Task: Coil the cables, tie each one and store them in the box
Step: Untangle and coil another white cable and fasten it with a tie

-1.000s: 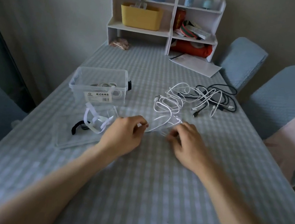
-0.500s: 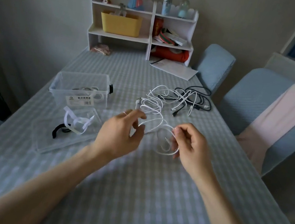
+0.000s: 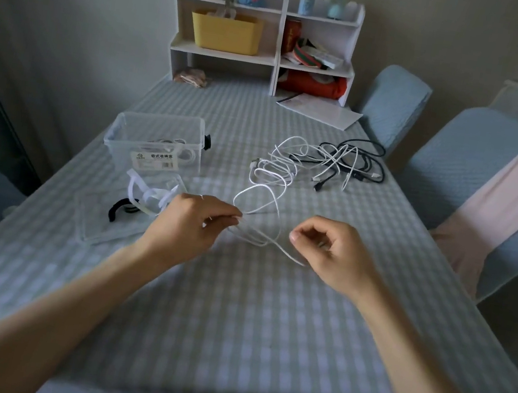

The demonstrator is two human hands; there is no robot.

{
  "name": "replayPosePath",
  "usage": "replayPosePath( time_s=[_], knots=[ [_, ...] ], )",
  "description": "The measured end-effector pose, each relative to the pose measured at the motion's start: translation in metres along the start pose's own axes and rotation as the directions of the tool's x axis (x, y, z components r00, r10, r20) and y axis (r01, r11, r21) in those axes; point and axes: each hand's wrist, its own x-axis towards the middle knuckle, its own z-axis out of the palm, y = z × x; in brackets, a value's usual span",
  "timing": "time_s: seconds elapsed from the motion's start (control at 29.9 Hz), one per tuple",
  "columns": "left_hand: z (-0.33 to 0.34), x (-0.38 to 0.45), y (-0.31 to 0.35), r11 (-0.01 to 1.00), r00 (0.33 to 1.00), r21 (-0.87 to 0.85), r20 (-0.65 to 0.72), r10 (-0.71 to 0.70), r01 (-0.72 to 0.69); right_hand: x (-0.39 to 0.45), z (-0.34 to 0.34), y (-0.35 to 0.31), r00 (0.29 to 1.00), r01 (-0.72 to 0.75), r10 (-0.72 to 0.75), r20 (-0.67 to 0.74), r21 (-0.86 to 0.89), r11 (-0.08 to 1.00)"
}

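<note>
A white cable (image 3: pixel 258 203) runs from a tangled pile toward me. My left hand (image 3: pixel 189 227) pinches several of its loops at the fingertips, just above the tablecloth. My right hand (image 3: pixel 327 252) is curled to the right of the loops. A loose strand of the cable reaches its palm, and whether the fingers hold it is unclear. More white cables (image 3: pixel 285 163) and black cables (image 3: pixel 364 166) lie tangled behind. The clear plastic box (image 3: pixel 157 117) stands at the left with coiled cables inside. Its lid (image 3: pixel 98 224) lies in front, carrying white ties (image 3: pixel 148 195) and a black tie (image 3: pixel 114 210).
A white shelf unit (image 3: pixel 275 61) with a yellow basket (image 3: pixel 225 31) stands at the table's far end, with papers (image 3: pixel 320 110) beside it. Blue covered chairs (image 3: pixel 394 105) line the right side, one under a pink cloth (image 3: pixel 507 200). The checked tablecloth (image 3: pixel 228 328) drops off at the near edge.
My hands have spread apart, the right one going right. The round loop that the right hand held now hangs as flat loops from my left fingertips.
</note>
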Motion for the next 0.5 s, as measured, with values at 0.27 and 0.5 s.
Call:
replayPosePath(
  time_s=[0.27,0.5],
  knots=[
    [-0.019,0.018,0.006,0.991,0.995,-0.090,-0.018,-0.101,0.099,0.036,0.008,-0.015,0.975,0.082,-0.107,-0.196,-0.135,0.987],
    [0.017,0.091,-0.045,0.960,0.952,0.230,0.220,-0.211,0.160,0.064,0.037,-0.008,0.965,0.246,-0.263,-0.002,-0.346,0.905]
  ],
)
